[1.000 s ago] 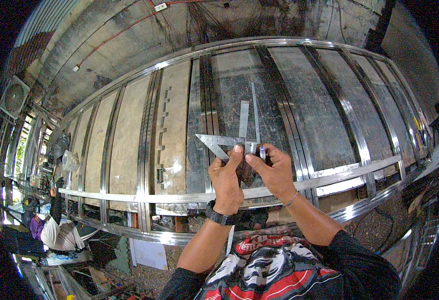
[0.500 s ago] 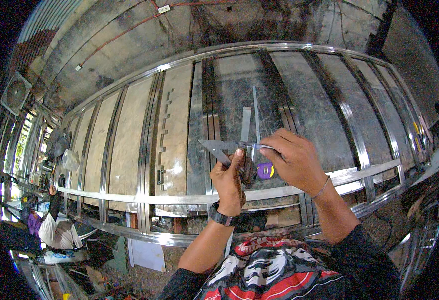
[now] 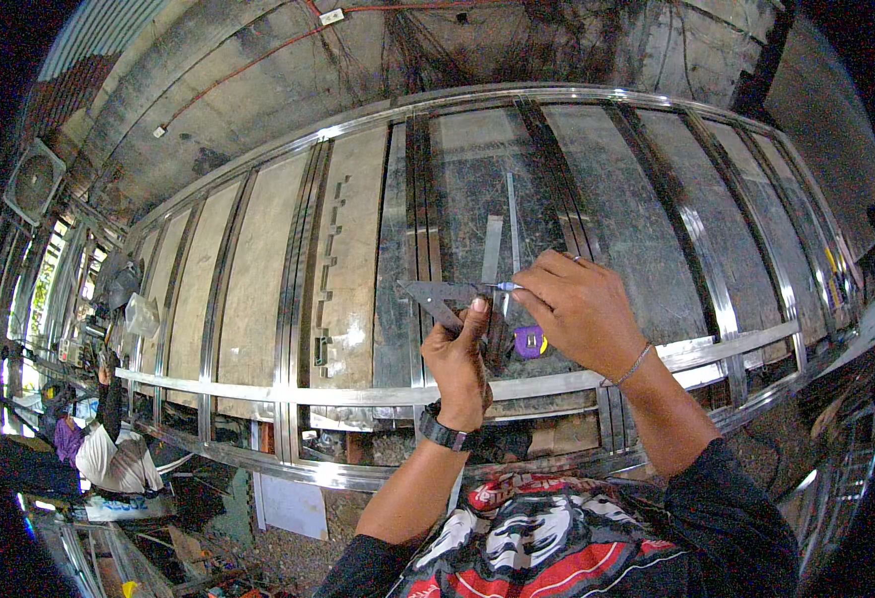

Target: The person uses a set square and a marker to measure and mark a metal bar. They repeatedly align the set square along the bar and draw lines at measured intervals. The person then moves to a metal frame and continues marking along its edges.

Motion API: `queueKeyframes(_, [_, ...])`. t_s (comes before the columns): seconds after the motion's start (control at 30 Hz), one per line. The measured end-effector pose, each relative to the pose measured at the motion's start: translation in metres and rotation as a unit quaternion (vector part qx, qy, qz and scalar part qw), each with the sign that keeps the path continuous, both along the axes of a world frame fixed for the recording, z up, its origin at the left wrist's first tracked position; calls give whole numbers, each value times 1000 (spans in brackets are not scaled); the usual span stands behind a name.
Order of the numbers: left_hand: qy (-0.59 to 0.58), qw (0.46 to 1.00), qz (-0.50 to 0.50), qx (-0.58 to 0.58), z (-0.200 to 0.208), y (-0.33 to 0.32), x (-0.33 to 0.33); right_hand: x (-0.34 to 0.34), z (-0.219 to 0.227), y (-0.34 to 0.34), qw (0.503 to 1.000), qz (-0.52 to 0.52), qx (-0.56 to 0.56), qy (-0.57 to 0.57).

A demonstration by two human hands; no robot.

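Observation:
My left hand (image 3: 457, 369) grips a dark grey V-shaped metal piece (image 3: 424, 293), thumb on top, its sharp corner pointing left. Small holes show in it. Between the fingertips of my right hand (image 3: 582, 311) is a slim, pale pen (image 3: 507, 287), its tip at the right end of the metal piece. Just below lies a purple and yellow tape measure (image 3: 530, 342). Beyond my hands, a short flat metal strip (image 3: 492, 244) and a long thin metal strip (image 3: 513, 214) lie on the scratched sheet surface. My left palm hides part of the V-shaped piece.
A large metal frame with several crossbars (image 3: 298, 299) spans the worktop, and a long flat bar (image 3: 248, 394) runs along its near side. Another person (image 3: 114, 458) is at the far left, near a speaker-like box (image 3: 36, 181). A stained wall (image 3: 278, 80) rises behind.
My right hand has turned slightly, and the pen now shows more plainly against the metal piece's end. My left hand keeps its hold almost unmoved.

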State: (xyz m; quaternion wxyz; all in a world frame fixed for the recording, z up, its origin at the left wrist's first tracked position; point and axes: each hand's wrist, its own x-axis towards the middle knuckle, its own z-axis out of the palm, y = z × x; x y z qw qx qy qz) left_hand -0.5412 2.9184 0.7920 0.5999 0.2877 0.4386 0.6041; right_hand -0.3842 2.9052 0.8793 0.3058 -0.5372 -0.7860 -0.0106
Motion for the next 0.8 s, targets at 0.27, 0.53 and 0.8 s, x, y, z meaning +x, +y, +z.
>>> queueKeyframes(0.27, [13,1000,2,16,-4,1,3,6,6,-2,999,-13,-16,-42])
queueKeyframes(0.53, [58,998,-6,10,2,0,-3,17,-16,-10,981,-89,-57,165])
queueKeyframes(0.8, [1,997,-70,-24,7,16,0,-38,-100,4,695,-30,-281,661])
